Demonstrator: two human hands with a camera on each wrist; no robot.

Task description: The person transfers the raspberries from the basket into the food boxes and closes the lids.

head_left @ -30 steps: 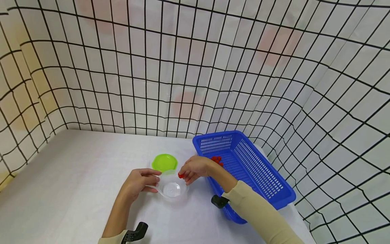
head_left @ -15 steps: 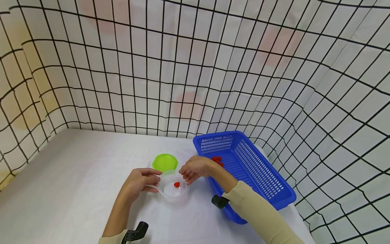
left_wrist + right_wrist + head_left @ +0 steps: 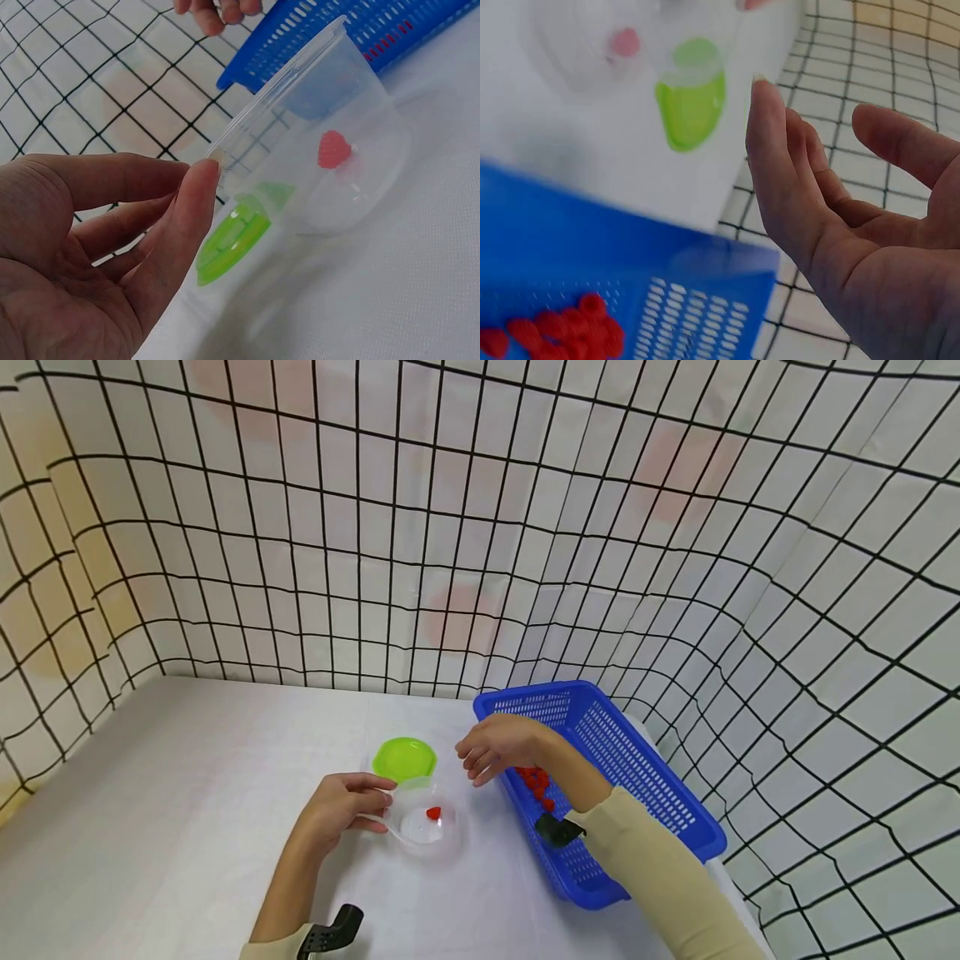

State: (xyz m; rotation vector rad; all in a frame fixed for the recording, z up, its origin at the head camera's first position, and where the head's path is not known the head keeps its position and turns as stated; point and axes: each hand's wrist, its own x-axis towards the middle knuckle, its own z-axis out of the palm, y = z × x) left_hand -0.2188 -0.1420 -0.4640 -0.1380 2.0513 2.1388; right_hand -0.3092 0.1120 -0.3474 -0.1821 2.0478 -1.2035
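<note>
My left hand [image 3: 341,810] pinches the rim of a clear plastic bowl [image 3: 300,105] between thumb and fingers. A single red raspberry [image 3: 333,149] lies inside the bowl. Just behind the bowl sits a bright green lid [image 3: 405,759], flat on the white cloth. Above the left edge of a blue basket [image 3: 637,760], my right hand [image 3: 501,745] hangs with nothing in it. Its fingers and thumb are apart in the right wrist view. Several more raspberries [image 3: 570,330] lie in the basket, below the right wrist.
The table [image 3: 210,752] is covered with white cloth. A black wire grid [image 3: 420,527] with white sheeting behind it encloses the back and sides. The basket's raised, perforated walls stand at the right of the table.
My right hand let the raspberry drop into the bowl, then drew back up and right towards the basket. My left hand has stayed at the bowl's rim.
</note>
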